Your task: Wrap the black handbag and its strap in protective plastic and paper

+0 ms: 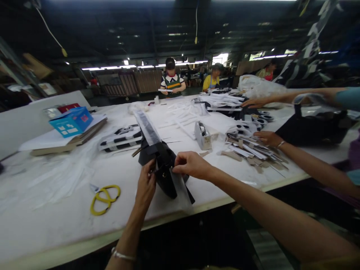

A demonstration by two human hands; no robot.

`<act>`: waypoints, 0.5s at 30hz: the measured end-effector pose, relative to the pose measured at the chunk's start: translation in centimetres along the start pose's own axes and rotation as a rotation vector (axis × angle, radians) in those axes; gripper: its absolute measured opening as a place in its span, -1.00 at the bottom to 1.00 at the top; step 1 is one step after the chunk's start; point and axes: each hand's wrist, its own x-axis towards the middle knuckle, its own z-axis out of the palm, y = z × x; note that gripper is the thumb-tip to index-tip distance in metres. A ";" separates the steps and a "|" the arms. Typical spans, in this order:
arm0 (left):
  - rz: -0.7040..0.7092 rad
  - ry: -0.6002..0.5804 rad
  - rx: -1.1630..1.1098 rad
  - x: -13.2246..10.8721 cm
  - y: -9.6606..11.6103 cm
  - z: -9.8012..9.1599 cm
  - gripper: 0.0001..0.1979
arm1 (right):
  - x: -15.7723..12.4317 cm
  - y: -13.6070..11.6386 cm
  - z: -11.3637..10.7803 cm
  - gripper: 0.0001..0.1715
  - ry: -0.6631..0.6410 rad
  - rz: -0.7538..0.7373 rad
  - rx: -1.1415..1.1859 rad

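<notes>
A black handbag [165, 183] rests near the table's front edge, its handle [147, 127] wrapped in clear plastic and pointing away from me. My left hand [146, 182] grips the bag's left side with bent fingers. From the right, my right hand [192, 165] pinches at the bag's upper edge, beside a small metal fitting; what lies between its fingertips is partly hidden. Below that hand, a translucent plastic strip [181, 189] hangs along the bag toward the table edge. Yellow-handled scissors [105, 199] lie to the left of my left hand.
A tape dispenser [203, 135] stands beyond my right hand. Paper and card strips [250, 150] are heaped at the right, where a co-worker's hands [268, 138] reach in near another black bag [312, 127]. A blue box [71, 122] sits on stacked sheets at left.
</notes>
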 end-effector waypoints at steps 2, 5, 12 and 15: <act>0.000 -0.036 0.009 1.2 -0.4 -0.6 -0.55 | -0.1 -0.1 0.5 -0.87 0.033 -0.017 -0.097; -0.019 -0.067 0.002 1.7 -0.4 -1.0 -0.59 | -0.3 -0.6 0.6 -0.87 0.108 -0.116 -0.360; -0.072 0.044 -0.026 -0.9 0.2 -1.1 -0.59 | -0.4 -1.4 0.4 -0.84 0.123 -0.225 -0.503; -0.074 0.156 -0.019 -2.2 0.5 -1.2 -0.60 | -0.4 -1.1 0.6 -0.86 0.127 -0.202 -0.463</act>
